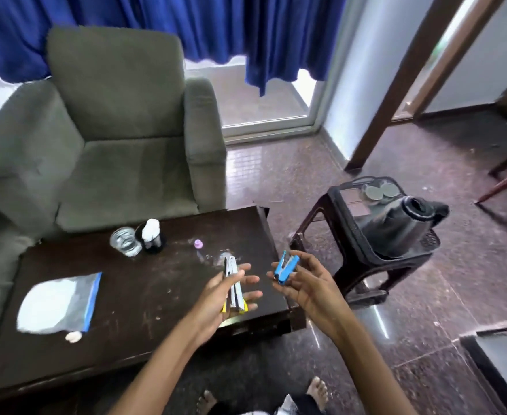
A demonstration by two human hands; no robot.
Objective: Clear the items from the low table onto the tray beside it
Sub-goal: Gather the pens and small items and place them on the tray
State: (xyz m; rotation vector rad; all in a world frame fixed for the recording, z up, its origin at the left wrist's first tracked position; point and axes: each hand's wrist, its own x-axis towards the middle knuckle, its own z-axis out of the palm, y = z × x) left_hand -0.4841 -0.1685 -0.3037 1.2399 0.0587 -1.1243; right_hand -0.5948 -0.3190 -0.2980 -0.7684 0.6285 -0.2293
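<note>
1 slim metal stapler (233, 284); 1 blue clip (285, 269)

Living room: armchair (111, 139), curtains (156, 22)

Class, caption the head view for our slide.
Left hand holds a yellow-and-silver tool, right hand a blue clip, by the low table.
</note>
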